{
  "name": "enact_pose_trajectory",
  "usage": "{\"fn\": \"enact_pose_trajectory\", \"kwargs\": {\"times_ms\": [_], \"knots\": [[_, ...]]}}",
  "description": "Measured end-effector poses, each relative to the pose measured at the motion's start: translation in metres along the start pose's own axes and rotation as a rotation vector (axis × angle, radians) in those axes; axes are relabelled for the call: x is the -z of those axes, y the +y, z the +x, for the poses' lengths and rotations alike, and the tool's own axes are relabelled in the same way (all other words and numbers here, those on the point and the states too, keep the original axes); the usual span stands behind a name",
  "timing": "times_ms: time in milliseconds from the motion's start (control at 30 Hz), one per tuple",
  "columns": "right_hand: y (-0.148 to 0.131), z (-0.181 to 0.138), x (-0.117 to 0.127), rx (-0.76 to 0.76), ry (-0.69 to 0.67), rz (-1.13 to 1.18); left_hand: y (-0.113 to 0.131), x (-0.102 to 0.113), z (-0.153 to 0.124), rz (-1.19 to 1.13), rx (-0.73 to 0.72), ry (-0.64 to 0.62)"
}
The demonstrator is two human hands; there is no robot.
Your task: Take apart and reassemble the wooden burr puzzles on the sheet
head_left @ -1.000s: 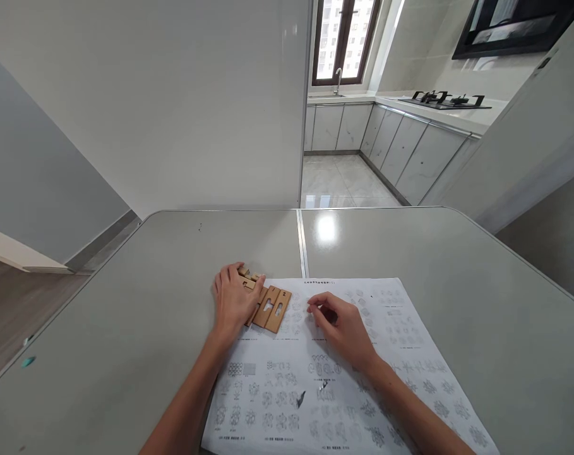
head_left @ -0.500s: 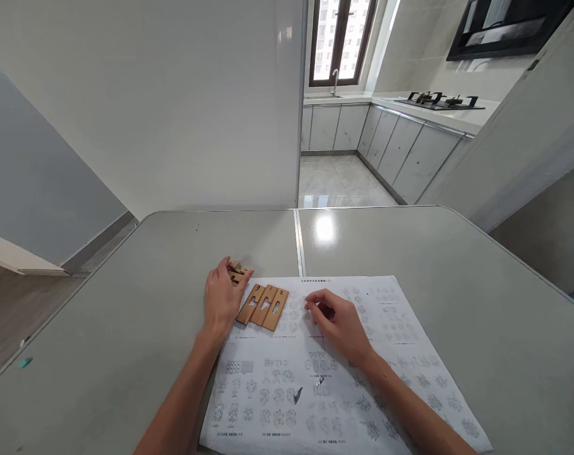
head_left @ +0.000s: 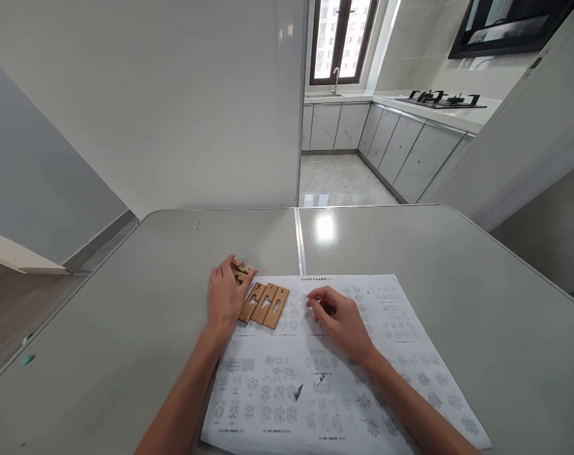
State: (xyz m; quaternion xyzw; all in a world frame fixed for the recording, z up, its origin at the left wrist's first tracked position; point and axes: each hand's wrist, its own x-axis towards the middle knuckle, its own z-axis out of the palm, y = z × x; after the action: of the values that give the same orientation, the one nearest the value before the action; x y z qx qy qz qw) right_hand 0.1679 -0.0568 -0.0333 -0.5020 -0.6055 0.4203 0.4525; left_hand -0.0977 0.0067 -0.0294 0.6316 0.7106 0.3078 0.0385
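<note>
Three flat wooden slats [head_left: 265, 305] with cut-out slots and printed numbers lie side by side on the top left corner of a printed paper sheet [head_left: 343, 373]. My left hand [head_left: 226, 296] lies beside them with its fingers curled over more wooden pieces [head_left: 240, 270] at the sheet's corner, thumb against the nearest slat. My right hand [head_left: 338, 319] rests on the sheet to the right of the slats, fingers loosely curled, thumb and forefinger close together with nothing visible in them.
The grey table [head_left: 125, 328] has a metal seam [head_left: 300, 243] down its middle and a small teal mark [head_left: 28, 359] near the left edge. A white wall stands right behind it. A kitchen with cabinets [head_left: 400, 151] and a hob [head_left: 438, 100] lies beyond.
My left hand has slid left off the three slats, which now show whole, and has come to rest over the pieces at the corner. The right hand has barely moved.
</note>
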Motion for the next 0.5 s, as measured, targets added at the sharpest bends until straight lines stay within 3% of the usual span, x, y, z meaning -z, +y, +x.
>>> {"fn": "enact_pose_trajectory", "kwargs": {"times_ms": [500], "knots": [[-0.0009, -0.0005, 0.0005, -0.015, -0.008, 0.007, 0.0021, 0.0056, 0.0022, 0.138, -0.008, -0.059]]}}
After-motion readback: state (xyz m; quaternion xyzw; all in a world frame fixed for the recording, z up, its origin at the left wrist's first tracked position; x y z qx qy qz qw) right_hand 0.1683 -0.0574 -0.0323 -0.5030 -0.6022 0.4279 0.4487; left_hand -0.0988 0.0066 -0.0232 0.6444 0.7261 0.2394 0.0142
